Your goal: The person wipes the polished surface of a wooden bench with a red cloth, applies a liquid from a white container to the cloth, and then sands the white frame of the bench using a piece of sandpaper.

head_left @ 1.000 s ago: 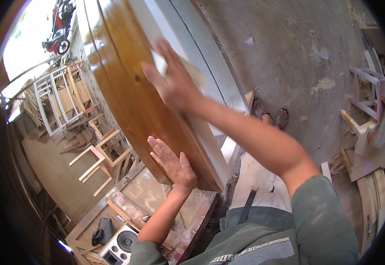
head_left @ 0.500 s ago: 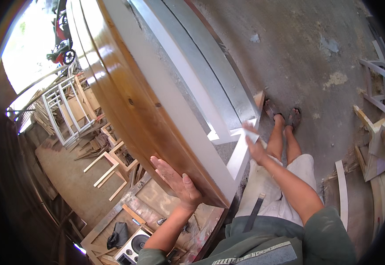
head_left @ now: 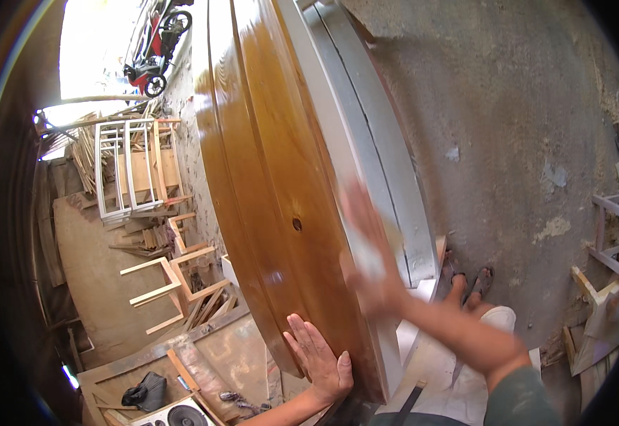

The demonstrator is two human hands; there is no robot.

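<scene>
A long piece of furniture with a glossy brown wooden top [head_left: 270, 177] runs away from me. White-painted edging [head_left: 323, 85] and grey boards [head_left: 375, 135] form its right side. My left hand [head_left: 321, 363] lies flat on the near end of the brown wood, fingers spread and holding nothing. Beside the white edging, my right hand [head_left: 382, 284] is smeared by motion. A pale, sheet-like piece [head_left: 371, 263] shows between its thumb and fingers, pressed toward the edging; its exact kind is too blurred to make out.
White frames [head_left: 126, 167] and bare wooden frames [head_left: 174, 284] stand at left. Below them, a worn board [head_left: 217, 348] carries a black bag [head_left: 146, 390] and a speaker [head_left: 185, 417]. More wooden frames [head_left: 611, 234] are at far right. A motorbike [head_left: 156, 53] stands outside.
My right hand has moved from the near corner forward along the white edging with the pale sheet. The view has shifted; my left hand stays flat on the brown wood.
</scene>
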